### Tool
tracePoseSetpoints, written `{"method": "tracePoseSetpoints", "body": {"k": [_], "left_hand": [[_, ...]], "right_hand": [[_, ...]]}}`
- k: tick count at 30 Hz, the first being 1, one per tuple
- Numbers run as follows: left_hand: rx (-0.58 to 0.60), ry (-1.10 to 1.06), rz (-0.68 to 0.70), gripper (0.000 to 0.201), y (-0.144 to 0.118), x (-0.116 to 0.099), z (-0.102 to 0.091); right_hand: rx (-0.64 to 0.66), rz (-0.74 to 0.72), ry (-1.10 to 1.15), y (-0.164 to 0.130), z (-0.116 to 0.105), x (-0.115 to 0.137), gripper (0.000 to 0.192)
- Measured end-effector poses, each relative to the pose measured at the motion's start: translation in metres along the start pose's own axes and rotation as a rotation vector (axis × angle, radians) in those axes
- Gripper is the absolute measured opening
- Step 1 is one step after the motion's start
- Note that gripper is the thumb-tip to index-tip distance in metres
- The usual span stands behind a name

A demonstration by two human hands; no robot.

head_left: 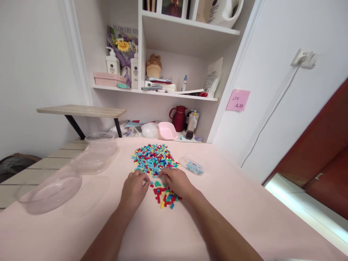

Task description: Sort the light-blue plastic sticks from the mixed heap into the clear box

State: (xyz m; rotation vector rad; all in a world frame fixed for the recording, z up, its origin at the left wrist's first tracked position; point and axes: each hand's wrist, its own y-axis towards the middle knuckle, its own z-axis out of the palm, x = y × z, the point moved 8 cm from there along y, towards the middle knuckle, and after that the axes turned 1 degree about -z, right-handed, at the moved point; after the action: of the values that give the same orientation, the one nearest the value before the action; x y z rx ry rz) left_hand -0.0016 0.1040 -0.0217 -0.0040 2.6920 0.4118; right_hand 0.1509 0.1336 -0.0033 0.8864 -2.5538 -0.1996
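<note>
Both the left hand (135,188) and right hand (175,181) rest curled, gripping nothing visible, on a heap of tiny, light, hard multicoloured plastic bricks (153,161), probably best pinched singly by fingertips.

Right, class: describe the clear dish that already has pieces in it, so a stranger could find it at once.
Start at the pale pink table and find the heap of small multicoloured plastic blocks in its middle. Just right of the heap, beyond the right hand, lies a shallow clear plastic dish. Unlike the clear containers on the left, it holds light-blue pieces.

Clear tubs (67,174) crowd the left, small dish (194,166) right — bare tabletop (217,224) nearer.
</note>
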Motion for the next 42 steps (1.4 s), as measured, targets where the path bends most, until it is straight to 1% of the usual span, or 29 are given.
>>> {"method": "tracePoseSetpoints", "body": {"k": [3, 6, 8, 10, 14, 16, 19, 23, 26, 30, 38, 40, 42], "left_hand": [[0.006, -0.005, 0.007, 0.017, 0.000, 0.000, 0.001], [0.013, -0.009, 0.012, 0.019, -0.001, -0.001, 0.002], [0.014, -0.010, 0.015, 0.021, -0.001, -0.001, 0.002], [0.015, -0.011, 0.019, 0.021, 0.000, -0.001, 0.002], [0.018, -0.004, 0.016, 0.021, -0.001, -0.002, 0.002], [0.020, -0.002, 0.014, 0.021, -0.001, -0.002, 0.001], [0.024, -0.001, 0.012, 0.021, -0.002, -0.003, 0.001], [0.028, 0.000, 0.010, 0.021, -0.003, -0.004, -0.001], [0.032, -0.001, 0.009, 0.022, -0.003, -0.004, -0.001], [0.034, 0.001, 0.011, 0.022, -0.003, -0.005, -0.001], [0.030, 0.004, 0.013, 0.022, -0.002, -0.003, 0.000], [0.030, 0.004, 0.016, 0.022, -0.002, -0.003, 0.000], [0.030, 0.001, 0.017, 0.022, -0.002, -0.003, 0.000]], "right_hand": [[-0.030, -0.016, -0.045, 0.002, 0.002, 0.002, 0.034], [-0.029, -0.059, -0.129, 0.004, 0.010, 0.007, 0.038], [-0.020, -0.103, -0.164, 0.005, 0.015, 0.012, 0.037], [-0.021, -0.111, -0.166, 0.005, 0.017, 0.014, 0.033], [-0.027, -0.050, -0.061, 0.005, 0.015, 0.005, 0.024], [-0.037, -0.036, 0.019, 0.005, 0.012, -0.002, 0.025], [-0.091, 0.008, 0.107, 0.006, 0.006, -0.015, 0.030], [-0.135, 0.059, 0.139, 0.006, 0.001, -0.026, 0.024], [-0.093, 0.055, 0.165, 0.005, 0.003, -0.024, 0.018], [-0.042, 0.017, 0.198, 0.004, 0.006, -0.017, 0.019], [-0.033, 0.056, 0.104, 0.006, 0.007, -0.016, 0.015], [-0.072, 0.043, 0.116, 0.006, 0.002, -0.016, 0.014], [-0.178, 0.033, 0.149, 0.006, -0.012, -0.020, 0.014]]}}
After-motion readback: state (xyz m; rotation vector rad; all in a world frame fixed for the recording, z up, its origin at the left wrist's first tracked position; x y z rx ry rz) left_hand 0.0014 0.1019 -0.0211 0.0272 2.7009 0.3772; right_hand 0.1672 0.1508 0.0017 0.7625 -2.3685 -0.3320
